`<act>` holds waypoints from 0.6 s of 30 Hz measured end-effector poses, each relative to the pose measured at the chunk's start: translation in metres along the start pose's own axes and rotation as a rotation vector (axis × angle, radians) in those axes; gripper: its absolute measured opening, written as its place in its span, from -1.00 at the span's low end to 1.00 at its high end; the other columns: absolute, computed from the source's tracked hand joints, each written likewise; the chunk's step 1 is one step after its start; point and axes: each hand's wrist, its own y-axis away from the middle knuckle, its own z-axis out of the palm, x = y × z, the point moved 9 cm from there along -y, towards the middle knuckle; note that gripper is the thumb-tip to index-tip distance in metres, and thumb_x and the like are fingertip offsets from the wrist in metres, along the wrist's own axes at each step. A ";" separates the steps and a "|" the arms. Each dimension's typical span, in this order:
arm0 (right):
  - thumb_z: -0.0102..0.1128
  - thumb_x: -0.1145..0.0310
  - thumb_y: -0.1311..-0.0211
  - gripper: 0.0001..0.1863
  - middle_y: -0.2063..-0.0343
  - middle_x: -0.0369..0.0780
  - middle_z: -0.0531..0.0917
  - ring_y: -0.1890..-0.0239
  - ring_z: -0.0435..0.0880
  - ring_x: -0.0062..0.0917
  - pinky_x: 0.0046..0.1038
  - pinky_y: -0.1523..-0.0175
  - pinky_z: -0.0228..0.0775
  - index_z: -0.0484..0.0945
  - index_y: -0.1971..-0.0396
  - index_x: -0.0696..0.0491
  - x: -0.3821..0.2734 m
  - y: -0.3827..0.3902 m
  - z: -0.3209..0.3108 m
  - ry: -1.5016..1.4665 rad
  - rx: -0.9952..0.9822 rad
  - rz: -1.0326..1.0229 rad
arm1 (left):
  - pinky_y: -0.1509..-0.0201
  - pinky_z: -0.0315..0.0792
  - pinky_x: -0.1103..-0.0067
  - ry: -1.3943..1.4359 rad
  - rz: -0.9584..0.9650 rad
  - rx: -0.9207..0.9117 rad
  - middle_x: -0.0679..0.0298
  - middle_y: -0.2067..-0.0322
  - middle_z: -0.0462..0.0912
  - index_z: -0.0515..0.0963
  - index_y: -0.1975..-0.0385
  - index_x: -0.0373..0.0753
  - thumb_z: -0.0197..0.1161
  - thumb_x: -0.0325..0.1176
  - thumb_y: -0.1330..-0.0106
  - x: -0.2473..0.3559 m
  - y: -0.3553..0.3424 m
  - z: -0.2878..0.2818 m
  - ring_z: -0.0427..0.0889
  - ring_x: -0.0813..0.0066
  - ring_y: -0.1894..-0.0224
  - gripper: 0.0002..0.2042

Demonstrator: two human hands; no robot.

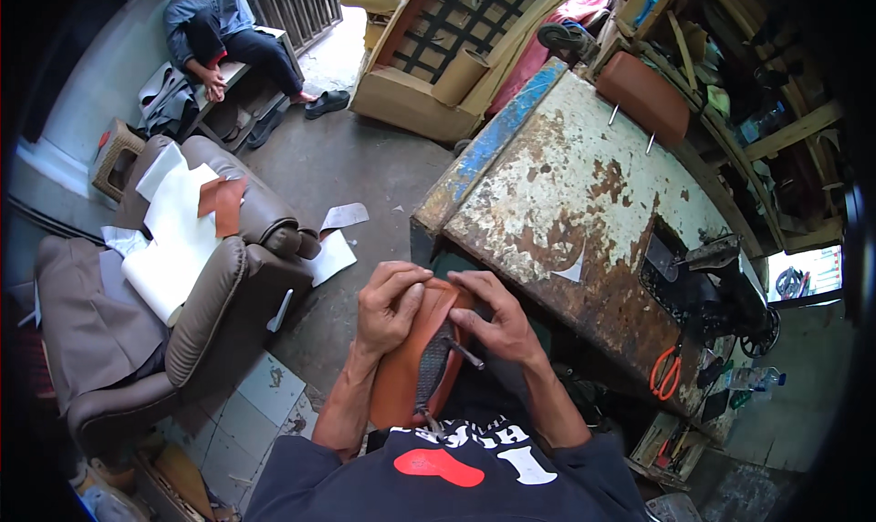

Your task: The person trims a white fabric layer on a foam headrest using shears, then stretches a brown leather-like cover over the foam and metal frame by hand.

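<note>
A headrest (429,367) with an orange-brown leather cover rests upright against my body, its dark grey inner side showing through a gap in the cover. A metal post sticks out of that gap, and a second one shows lower down near my shirt. At the cover's upper left edge, my left hand (391,310) is closed, thumb against the curled fingers. My right hand (497,319) pinches the upper right edge, its thumb pressing beside the gap. Both hands grip the leather close together; the cover's far side is hidden.
A worn table (547,212) stands to the right, with another brown headrest (643,99), orange-handled scissors (666,373) and a black sewing machine (721,276). A brown recliner (214,312) with white sheets is on the left. A person (233,47) sits at the back left.
</note>
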 end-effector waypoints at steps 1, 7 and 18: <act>0.34 0.34 -0.37 -0.43 -0.25 0.00 0.54 -0.36 0.50 -0.22 -0.28 -0.46 0.26 0.48 -0.33 0.18 0.006 0.001 0.003 -0.041 0.073 -0.015 | -0.07 0.56 0.36 -0.004 -0.026 -0.015 0.10 0.16 0.71 0.71 0.15 -0.30 0.32 -0.53 -0.29 0.001 0.000 0.002 0.69 0.14 0.04 -0.83; 0.41 0.32 -0.32 -0.47 -0.19 0.00 0.60 -0.30 0.52 -0.16 -0.25 -0.36 0.39 0.56 -0.25 0.16 -0.049 0.021 0.000 0.032 0.185 0.005 | -0.09 0.53 0.33 0.057 0.068 -0.023 0.10 0.19 0.70 0.67 0.22 -0.31 0.32 -0.45 -0.27 0.029 -0.003 -0.004 0.66 0.11 0.07 -0.86; 0.63 0.17 0.03 -0.38 -0.13 -0.16 0.65 -0.08 0.55 -0.18 -0.16 -0.25 0.45 0.71 -0.11 -0.01 -0.124 0.078 -0.015 0.531 0.532 -0.123 | -0.23 0.50 0.28 0.453 0.130 0.112 0.00 0.12 0.72 0.63 0.24 -0.37 0.10 -0.40 -0.51 0.053 0.002 0.015 0.67 0.11 -0.04 -0.80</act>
